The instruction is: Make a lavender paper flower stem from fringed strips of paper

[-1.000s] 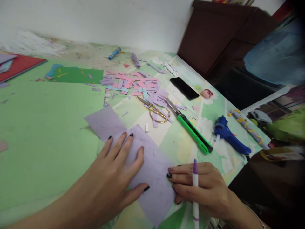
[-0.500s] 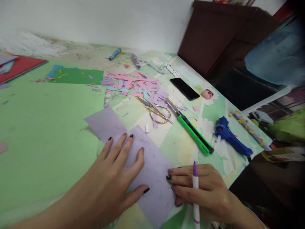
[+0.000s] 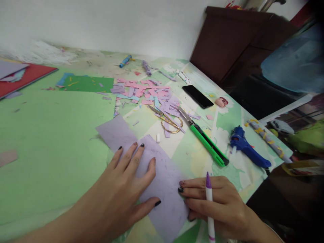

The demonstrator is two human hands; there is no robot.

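Observation:
A sheet of purple paper (image 3: 164,175) lies slantwise in front of me, with another purple piece (image 3: 117,130) at its upper left. My left hand (image 3: 126,182) rests on the paper, fingers spread and nothing held. At the sheet's right edge, my right hand (image 3: 215,202) has its fingertips together, touching the paper. A white marker with a purple tip (image 3: 210,209) is held in that hand, tip pointing up, across the fingers. Just beyond the sheet lie a small white cap-like piece (image 3: 158,138), gold-handled scissors (image 3: 167,120) and a green utility knife (image 3: 207,143) with its blade out.
Paper scraps (image 3: 146,90) are heaped farther back. A black phone (image 3: 197,96), a pinkish case (image 3: 221,102), a blue glue gun (image 3: 246,148) and a decorated purple roll (image 3: 269,140) lie to the right. A green board (image 3: 63,135) covers the left; behind it is a red folder (image 3: 37,76).
The view has shifted slightly, so objects appear a little farther right and lower. Both hands keep nearly the same place on the purple paper, and the marker is still held.

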